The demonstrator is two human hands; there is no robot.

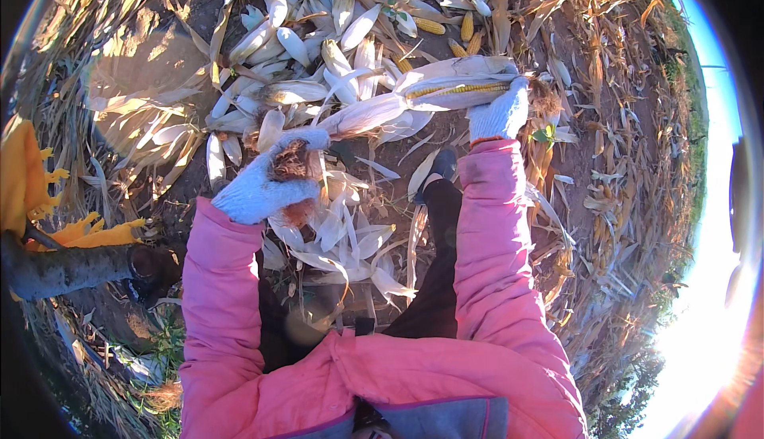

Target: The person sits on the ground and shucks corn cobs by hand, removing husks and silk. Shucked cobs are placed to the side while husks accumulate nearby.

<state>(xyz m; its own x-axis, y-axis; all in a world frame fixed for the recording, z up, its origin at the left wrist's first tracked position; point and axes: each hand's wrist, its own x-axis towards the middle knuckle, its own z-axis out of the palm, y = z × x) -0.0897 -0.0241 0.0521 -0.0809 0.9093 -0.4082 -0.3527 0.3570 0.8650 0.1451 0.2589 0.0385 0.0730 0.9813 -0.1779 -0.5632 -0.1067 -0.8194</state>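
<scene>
My right hand (500,113), in a white knitted glove, grips an ear of corn (456,90) near one end. Pale husk still wraps most of this ear, and a narrow slit shows a row of yellow kernels. Brown silk (544,97) sticks out beyond that hand. From the ear's other end a pale husk (364,115) stretches towards my left hand (262,179). That hand wears a white glove too, and its fingers close around a tuft of brown corn silk (290,163). Whether it also grips the husk's tip, I cannot tell.
A pile of unhusked corn ears (292,48) lies ahead on the soil. Bare yellow ears (467,27) rest to its right. Stripped husks (349,233) litter the ground between my legs. At left, a person's dark shoe (149,266) and yellow cloth (24,176) show.
</scene>
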